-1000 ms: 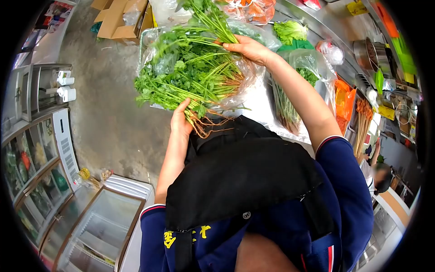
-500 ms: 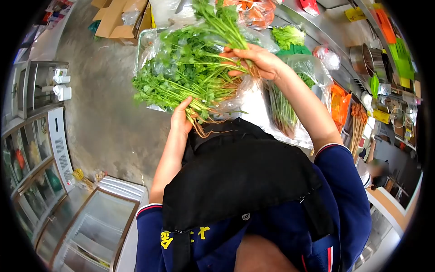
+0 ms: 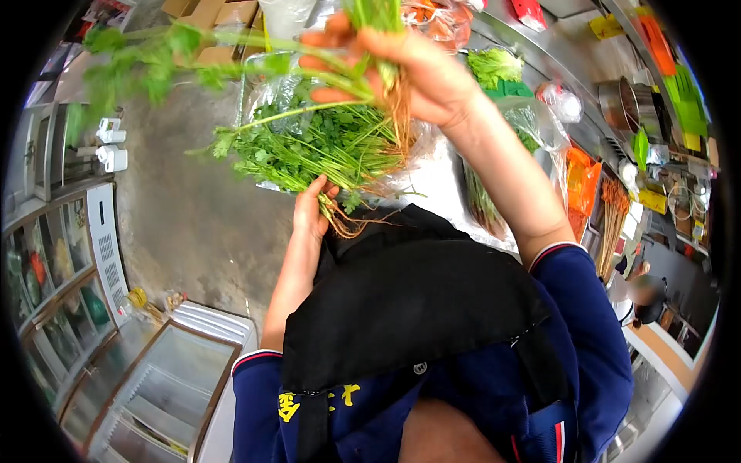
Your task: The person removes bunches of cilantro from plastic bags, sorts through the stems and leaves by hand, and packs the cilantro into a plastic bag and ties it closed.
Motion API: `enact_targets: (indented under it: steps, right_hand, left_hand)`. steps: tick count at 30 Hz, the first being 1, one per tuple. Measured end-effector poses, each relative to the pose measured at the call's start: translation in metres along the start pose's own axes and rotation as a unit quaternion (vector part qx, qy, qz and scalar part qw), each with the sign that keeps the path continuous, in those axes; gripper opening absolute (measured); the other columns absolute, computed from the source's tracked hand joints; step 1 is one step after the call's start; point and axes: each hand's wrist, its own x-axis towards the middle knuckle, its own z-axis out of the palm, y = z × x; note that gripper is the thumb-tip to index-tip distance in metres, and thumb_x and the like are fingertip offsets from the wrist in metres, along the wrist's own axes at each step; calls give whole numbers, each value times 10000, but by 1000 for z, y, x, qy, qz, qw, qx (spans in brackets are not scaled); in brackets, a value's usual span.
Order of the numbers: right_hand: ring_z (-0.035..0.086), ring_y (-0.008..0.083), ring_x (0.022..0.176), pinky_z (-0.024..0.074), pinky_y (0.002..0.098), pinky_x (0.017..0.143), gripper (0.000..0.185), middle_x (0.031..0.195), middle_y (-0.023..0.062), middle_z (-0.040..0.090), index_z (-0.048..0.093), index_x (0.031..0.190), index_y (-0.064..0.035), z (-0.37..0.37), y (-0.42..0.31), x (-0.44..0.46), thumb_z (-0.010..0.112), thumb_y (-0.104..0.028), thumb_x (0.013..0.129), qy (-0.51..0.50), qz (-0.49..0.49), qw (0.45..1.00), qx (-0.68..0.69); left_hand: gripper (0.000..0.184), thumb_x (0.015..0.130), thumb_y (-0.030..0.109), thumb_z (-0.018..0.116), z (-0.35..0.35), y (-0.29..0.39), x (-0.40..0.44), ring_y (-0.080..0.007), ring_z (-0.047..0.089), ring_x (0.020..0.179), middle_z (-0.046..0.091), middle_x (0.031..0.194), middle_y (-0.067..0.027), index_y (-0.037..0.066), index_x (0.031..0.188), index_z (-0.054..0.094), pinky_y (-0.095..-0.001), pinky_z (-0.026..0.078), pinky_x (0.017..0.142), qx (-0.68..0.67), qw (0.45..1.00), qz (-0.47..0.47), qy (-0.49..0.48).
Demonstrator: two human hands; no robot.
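My right hand (image 3: 421, 73), raised above the pile, holds a bunch of leafy herbs (image 3: 378, 15) by the stems, its roots hanging under the palm. Loose stems stretch left from that hand, their leaves blurred. Lower down, my left hand (image 3: 311, 207) is closed round the root end of a smaller herb bunch (image 3: 289, 174), whose leaves lie over the pile's near edge. Between the hands the herb pile (image 3: 332, 139) rests on clear plastic, with its reddish roots toward the right.
Right of the pile, a plastic bag (image 3: 540, 123) covers more green stems. Lettuce (image 3: 494, 68), an orange bag (image 3: 580, 181) and a metal pot (image 3: 617, 100) stand beyond. A cardboard box (image 3: 212, 15) is at the top left. Another person (image 3: 644, 293) is at the far right.
My right hand has risen toward the camera with its bunch, and loose stems now swing out to the left. My left hand has stayed nearly in place, still gripping its bunch.
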Motion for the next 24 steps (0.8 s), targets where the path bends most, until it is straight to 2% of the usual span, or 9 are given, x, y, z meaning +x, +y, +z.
enact_targets:
  steps: [3, 5, 8, 12, 15, 16, 19, 21, 24]
  right_hand:
    - [471, 170, 1062, 430, 321, 857, 446, 1192, 67, 489, 468, 1200, -81, -74, 58, -11, 582, -263, 810, 115, 143, 948, -260]
    - [473, 154, 1029, 413, 340, 886, 415, 1192, 60, 480, 455, 1169, -33, -124, 87, -30, 573, -232, 826, 137, 210, 892, -376]
    - [494, 129, 936, 468, 280, 754, 396, 1043, 41, 545, 444, 1167, -26, -146, 108, -55, 558, -221, 841, 284, 253, 892, -243]
    - [494, 87, 731, 458, 202, 559, 319, 857, 30, 536, 448, 1080, -10, -156, 104, -55, 563, -187, 841, 263, 290, 880, -269]
    - [477, 65, 681, 426, 201, 509, 234, 818, 16, 527, 479, 979, -22, -156, 84, -52, 566, -189, 840, 266, 232, 922, -159]
    - [458, 46, 660, 402, 191, 528, 206, 783, 0, 513, 485, 903, -39, -145, 71, -49, 569, -215, 838, 246, 214, 933, -151]
    - [499, 88, 724, 425, 219, 652, 269, 801, 11, 531, 496, 981, -17, -137, 55, -47, 574, -227, 831, 144, 179, 919, -320]
    - [500, 178, 964, 389, 295, 844, 386, 933, 46, 548, 473, 1158, -50, -135, 67, -48, 582, -186, 813, 93, 163, 864, -467]
    - [510, 246, 976, 409, 329, 851, 347, 985, 77, 529, 525, 1088, -81, -167, 95, -52, 584, -106, 747, 10, 103, 698, -708]
  left_hand:
    - [213, 791, 182, 607, -4, -3, 0, -148, 567, 613, 588, 801, -79, 12, 901, 539, -258, 411, 436, -20, 1000, -1, 17]
    - [215, 787, 182, 611, -6, -6, -1, -141, 569, 627, 598, 801, -73, 19, 913, 548, -259, 418, 446, -36, 999, 12, 25]
    - [221, 783, 191, 617, -9, -8, 0, -136, 566, 623, 603, 801, -75, 33, 927, 561, -262, 435, 470, -44, 999, 8, 29]
    - [226, 788, 199, 610, -13, -7, -1, -140, 563, 621, 611, 824, -75, 33, 934, 567, -260, 440, 486, -39, 999, 4, 17]
    - [235, 792, 203, 605, -15, -9, 3, -140, 563, 626, 614, 828, -75, 30, 947, 569, -259, 439, 484, -52, 999, 4, 15]
    - [237, 794, 204, 602, -14, -8, 2, -140, 563, 626, 615, 831, -76, 29, 951, 568, -259, 439, 483, -48, 999, 5, 16]
    - [244, 799, 205, 596, -14, -8, 1, -139, 564, 627, 617, 837, -77, 28, 964, 566, -259, 438, 480, -37, 999, 1, 24]
    - [251, 801, 205, 593, -13, -8, 2, -139, 566, 630, 617, 837, -77, 27, 975, 564, -257, 437, 477, -32, 999, -5, 30]
    - [135, 818, 139, 558, -14, -7, 0, -175, 608, 667, 620, 808, -103, 12, 861, 564, -287, 513, 590, -54, 999, 0, 7]
